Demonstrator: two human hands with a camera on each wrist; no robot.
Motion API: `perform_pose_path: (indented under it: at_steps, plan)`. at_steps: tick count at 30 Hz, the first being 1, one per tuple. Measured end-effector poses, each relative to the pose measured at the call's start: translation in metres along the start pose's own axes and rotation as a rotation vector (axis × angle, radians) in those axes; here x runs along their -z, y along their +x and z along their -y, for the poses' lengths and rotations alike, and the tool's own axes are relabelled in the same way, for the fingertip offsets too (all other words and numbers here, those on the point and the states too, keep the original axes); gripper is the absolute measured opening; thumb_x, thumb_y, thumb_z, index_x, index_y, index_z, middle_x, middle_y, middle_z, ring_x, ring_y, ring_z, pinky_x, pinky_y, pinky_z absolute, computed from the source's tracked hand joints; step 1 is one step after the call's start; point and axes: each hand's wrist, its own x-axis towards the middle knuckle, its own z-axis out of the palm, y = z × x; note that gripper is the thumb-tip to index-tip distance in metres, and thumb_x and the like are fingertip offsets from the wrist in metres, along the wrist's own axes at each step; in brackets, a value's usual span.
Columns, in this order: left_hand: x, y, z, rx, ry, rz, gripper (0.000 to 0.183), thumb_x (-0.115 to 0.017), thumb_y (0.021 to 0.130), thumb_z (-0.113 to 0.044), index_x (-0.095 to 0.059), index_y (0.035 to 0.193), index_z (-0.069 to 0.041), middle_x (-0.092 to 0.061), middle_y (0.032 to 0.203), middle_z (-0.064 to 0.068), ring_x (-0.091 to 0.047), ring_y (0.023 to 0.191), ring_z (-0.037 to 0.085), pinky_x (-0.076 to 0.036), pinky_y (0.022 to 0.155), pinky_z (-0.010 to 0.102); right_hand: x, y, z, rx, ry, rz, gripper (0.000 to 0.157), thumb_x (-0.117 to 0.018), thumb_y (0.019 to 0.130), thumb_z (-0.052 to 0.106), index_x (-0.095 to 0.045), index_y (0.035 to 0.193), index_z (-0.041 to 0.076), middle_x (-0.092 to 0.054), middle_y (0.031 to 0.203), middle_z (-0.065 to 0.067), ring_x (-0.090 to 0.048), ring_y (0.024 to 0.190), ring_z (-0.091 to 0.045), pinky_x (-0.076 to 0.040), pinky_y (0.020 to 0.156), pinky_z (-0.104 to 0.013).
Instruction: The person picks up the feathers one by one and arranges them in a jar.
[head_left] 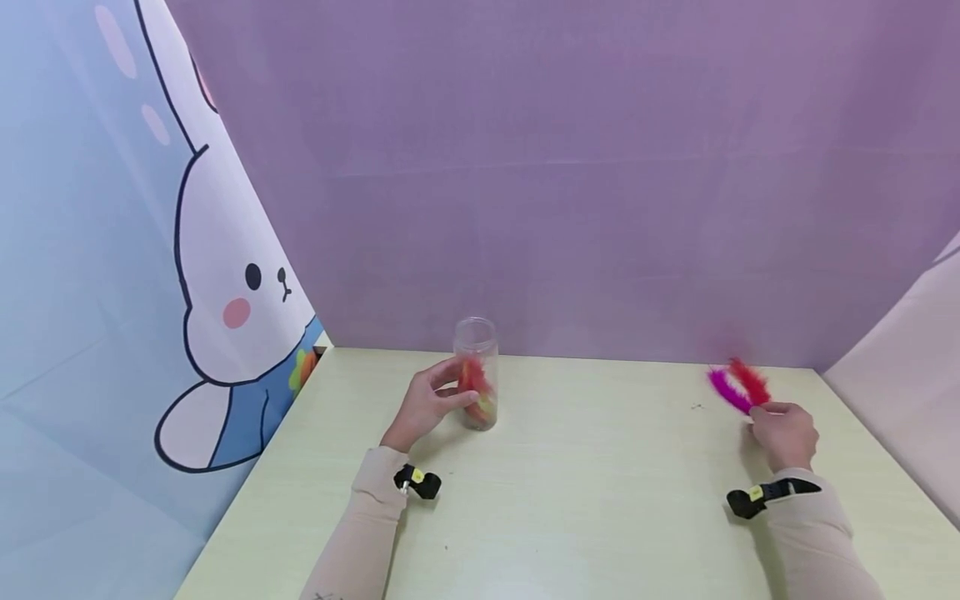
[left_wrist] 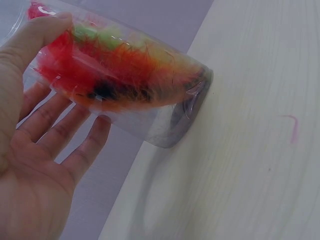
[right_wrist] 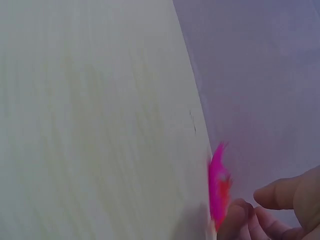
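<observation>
Left of the table's middle stands a clear, open-topped jar (head_left: pixel 477 335). Red, orange, green and dark fluffy feathers (left_wrist: pixel 120 70) fill much of it. My left hand (head_left: pixel 431 402) grips the jar's side, thumb and fingers around it. Over at the right, my right hand (head_left: pixel 785 433) pinches a magenta feather (head_left: pixel 727 392) and a red feather (head_left: pixel 752 383) by their lower ends, tips pointing up and away. In the right wrist view the magenta feather (right_wrist: pixel 216 182) is partly hidden by the fingers.
The pale wooden table (head_left: pixel 592 483) meets a purple cloth backdrop (head_left: pixel 600 208) at its far edge. A blue cloth with a cartoon rabbit (head_left: pixel 225 317) hangs at the left. White cloth (head_left: pixel 907 367) covers the right side.
</observation>
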Motion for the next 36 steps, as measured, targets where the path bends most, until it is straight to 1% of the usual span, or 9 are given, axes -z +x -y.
perform_pose_path:
  at_steps: [2,5,7,8,10,14,21,28,36]
  plan:
    - [0.0,0.001,0.001,0.003,0.001,0.0,0.065,-0.088,0.082,-0.021,-0.061,0.141,-0.023,-0.068,0.136,0.004,-0.062,0.13,0.025,-0.057,0.105,0.039,0.002,0.002,-0.005,-0.008,0.004,-0.001,0.058,-0.05,0.1,0.03,-0.05,0.143,-0.009,-0.075,0.094,-0.016,-0.055,0.118,-0.045,-0.042,0.098,-0.056]
    - [0.0,0.001,0.001,0.004,-0.001,0.0,0.066,-0.088,0.082,-0.022,-0.061,0.142,-0.024,-0.068,0.136,0.004,-0.062,0.13,0.025,-0.057,0.105,0.04,0.003,0.004,-0.012,-0.048,0.076,0.031,0.058,-0.052,0.099,0.026,-0.048,0.143,-0.011,-0.075,0.084,-0.011,-0.071,0.088,-0.023,-0.051,0.089,-0.039]
    - [0.0,0.0,0.002,0.004,-0.001,0.003,0.066,-0.088,0.082,-0.022,-0.061,0.142,-0.025,-0.068,0.136,0.003,-0.062,0.13,0.025,-0.057,0.105,0.04,0.004,0.007,-0.016,-0.08,0.151,0.059,0.057,-0.053,0.099,0.021,-0.046,0.144,-0.013,-0.068,0.06,0.008,-0.068,0.062,-0.006,-0.054,0.073,-0.023]
    - [0.0,0.0,0.002,0.004,-0.003,0.003,0.066,-0.088,0.082,-0.023,-0.061,0.142,-0.025,-0.068,0.137,0.003,-0.062,0.13,0.025,-0.057,0.106,0.04,0.004,0.008,-0.017,-0.095,0.197,0.073,0.056,-0.053,0.099,0.018,-0.044,0.144,-0.015,-0.065,0.056,0.012,-0.067,0.055,-0.003,-0.054,0.066,-0.019]
    - [0.001,0.0,0.002,0.003,-0.004,0.004,0.066,-0.088,0.082,-0.024,-0.06,0.142,-0.026,-0.067,0.137,0.003,-0.062,0.13,0.025,-0.056,0.106,0.04,0.004,0.01,-0.018,-0.107,0.265,0.094,0.056,-0.052,0.099,0.012,-0.04,0.144,-0.018,-0.064,0.054,0.013,-0.067,0.052,-0.004,-0.057,0.056,-0.017]
    - [0.0,0.0,0.002,0.003,-0.003,0.002,0.066,-0.088,0.082,-0.025,-0.061,0.142,-0.027,-0.067,0.137,0.002,-0.061,0.13,0.024,-0.056,0.106,0.04,0.004,0.014,-0.017,-0.131,0.351,0.102,0.052,-0.053,0.099,0.007,-0.04,0.141,-0.021,-0.064,0.055,0.008,-0.068,0.051,-0.006,-0.062,0.057,-0.023]
    - [-0.001,0.0,0.001,0.008,-0.013,0.004,0.065,-0.088,0.082,-0.02,-0.061,0.142,-0.023,-0.067,0.138,0.005,-0.061,0.131,0.026,-0.056,0.107,0.041,0.002,0.023,-0.02,-0.172,0.375,0.098,0.043,-0.057,0.099,0.006,-0.049,0.133,-0.018,-0.064,0.057,0.004,-0.067,0.051,-0.009,-0.063,0.058,-0.027]
    - [-0.002,0.001,0.0,0.01,-0.011,-0.006,0.065,-0.088,0.082,-0.021,-0.062,0.141,-0.024,-0.068,0.136,0.004,-0.062,0.131,0.025,-0.056,0.106,0.042,0.0,0.03,-0.023,-0.135,0.247,0.101,0.049,-0.058,0.092,0.011,-0.055,0.135,-0.014,-0.065,0.053,0.008,-0.068,0.05,-0.008,-0.061,0.054,-0.024]
    - [-0.004,0.001,0.0,0.016,-0.011,-0.004,0.065,-0.088,0.082,-0.022,-0.062,0.141,-0.022,-0.067,0.137,0.005,-0.061,0.132,0.026,-0.055,0.107,0.041,0.002,0.032,-0.016,-0.15,0.07,0.051,0.03,-0.056,0.085,0.016,-0.071,0.107,0.002,-0.065,0.05,0.01,-0.069,0.05,-0.009,-0.039,0.066,-0.02]
